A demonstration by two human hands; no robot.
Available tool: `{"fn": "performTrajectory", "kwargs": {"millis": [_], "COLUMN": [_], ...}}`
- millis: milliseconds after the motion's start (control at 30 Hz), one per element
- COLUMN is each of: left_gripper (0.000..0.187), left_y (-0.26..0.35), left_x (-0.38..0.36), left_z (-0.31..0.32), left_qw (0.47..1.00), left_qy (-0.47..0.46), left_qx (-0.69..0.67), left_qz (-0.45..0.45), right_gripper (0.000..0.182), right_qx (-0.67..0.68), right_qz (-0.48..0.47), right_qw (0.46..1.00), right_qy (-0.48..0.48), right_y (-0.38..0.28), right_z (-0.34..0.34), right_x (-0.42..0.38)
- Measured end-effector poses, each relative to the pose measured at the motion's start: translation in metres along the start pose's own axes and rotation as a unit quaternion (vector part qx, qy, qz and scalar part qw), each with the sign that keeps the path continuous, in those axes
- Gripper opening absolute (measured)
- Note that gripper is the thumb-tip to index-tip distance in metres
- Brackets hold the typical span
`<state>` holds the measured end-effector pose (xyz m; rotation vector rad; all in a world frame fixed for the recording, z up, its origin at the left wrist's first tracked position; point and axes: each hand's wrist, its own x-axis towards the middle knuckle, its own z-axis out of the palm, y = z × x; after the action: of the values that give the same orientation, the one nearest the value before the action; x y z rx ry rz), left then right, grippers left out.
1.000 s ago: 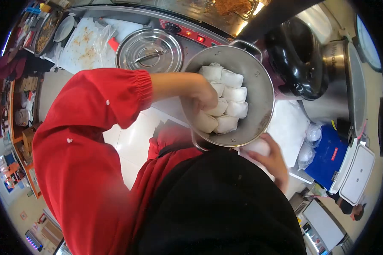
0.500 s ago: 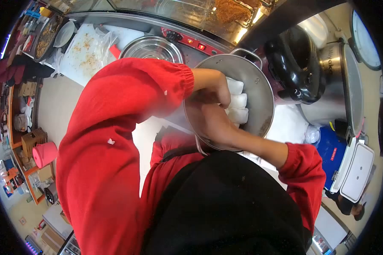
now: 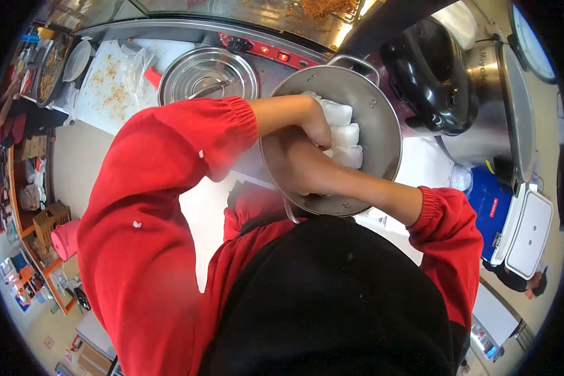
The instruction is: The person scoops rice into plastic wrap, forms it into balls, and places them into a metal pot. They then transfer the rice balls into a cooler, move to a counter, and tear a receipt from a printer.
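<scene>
A large steel pot (image 3: 382,119) holds several white, pillow-shaped packs (image 3: 344,135) side by side. My left hand (image 3: 314,125) reaches in over its left part, fingers curled down beside the packs; what they grip is hidden. Below and partly behind it, my right hand (image 3: 292,164) is down inside the pot near the left wall, its fingers out of sight. The two hands overlap in this view.
Left of the pot lies a round steel lid (image 3: 200,69) on the counter, then a crumb-strewn white board (image 3: 109,81) with a plastic bag. A glass display case stands behind. To the right are a black-lidded cooker (image 3: 429,81) and a blue cool box (image 3: 489,200).
The whole view has shifted slightly, with most things now further left. My right hand has moved left and down within the pot. More of the steel lid shows.
</scene>
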<state>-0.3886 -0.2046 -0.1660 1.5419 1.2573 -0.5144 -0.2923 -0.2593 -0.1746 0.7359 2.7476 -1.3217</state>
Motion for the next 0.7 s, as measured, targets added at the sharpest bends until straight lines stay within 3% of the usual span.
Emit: {"fn": "performTrajectory", "kwargs": {"millis": [100, 167, 200, 233, 333, 367, 467, 533, 567, 633, 667, 700], "left_gripper": [0.043, 0.041, 0.040, 0.036, 0.029, 0.027, 0.023, 0.023, 0.023, 0.024, 0.025, 0.025], "left_y": [0.000, -0.003, -0.004, -0.006, -0.008, -0.011, -0.027, -0.028, -0.026, -0.039, -0.046, -0.048], "left_x": [0.011, 0.011, 0.010, -0.008, -0.025, -0.025, -0.004, -0.004, -0.003, -0.001, 0.001, 0.001], "left_z": [-0.003, -0.004, -0.005, -0.004, 0.000, 0.008, 0.038, 0.040, 0.041, 0.041, 0.041, 0.040], "left_qw": [0.980, 0.988, 0.987, 0.966, 0.952, 0.957, 0.967, 0.973, 0.980, 0.977, 0.963, 0.958], "left_qy": [0.031, 0.101, 0.136, 0.228, 0.127, 0.097, 0.031, 0.014, -0.009, -0.017, -0.026, -0.031], "left_qx": [0.149, 0.085, 0.055, 0.068, 0.264, 0.265, 0.251, 0.221, 0.195, 0.110, 0.067, 0.058], "left_qz": [0.125, 0.084, 0.064, 0.105, 0.091, 0.069, 0.038, 0.064, 0.027, 0.182, 0.259, 0.278], "right_gripper": [0.042, 0.037, 0.034, 0.031, 0.029, 0.030, 0.031, 0.023, 0.022, 0.021, 0.019, 0.017], "right_qx": [0.014, -0.050, 0.000, 0.050, 0.033, 0.002, 0.100, 0.001, -0.040, -0.108, -0.113, -0.111], "right_qz": [0.059, 0.048, 0.071, 0.095, 0.038, -0.001, 0.050, 0.056, 0.063, 0.073, -0.094, -0.255], "right_qw": [0.991, 0.989, 0.990, 0.989, 0.989, 0.986, 0.968, 0.953, 0.937, 0.889, 0.944, 0.950], "right_qy": [-0.119, -0.134, -0.119, -0.103, -0.140, -0.165, -0.224, -0.298, -0.342, -0.439, -0.296, -0.139], "right_y": [0.012, -0.001, -0.002, 0.001, 0.027, 0.038, 0.006, 0.008, 0.012, -0.021, -0.014, -0.002], "right_z": [-0.004, -0.013, -0.010, -0.003, 0.027, 0.039, -0.002, 0.007, 0.006, -0.035, -0.046, -0.062], "right_x": [0.007, 0.002, 0.002, 0.002, 0.011, 0.013, 0.001, 0.006, 0.006, 0.005, -0.012, -0.038]}}
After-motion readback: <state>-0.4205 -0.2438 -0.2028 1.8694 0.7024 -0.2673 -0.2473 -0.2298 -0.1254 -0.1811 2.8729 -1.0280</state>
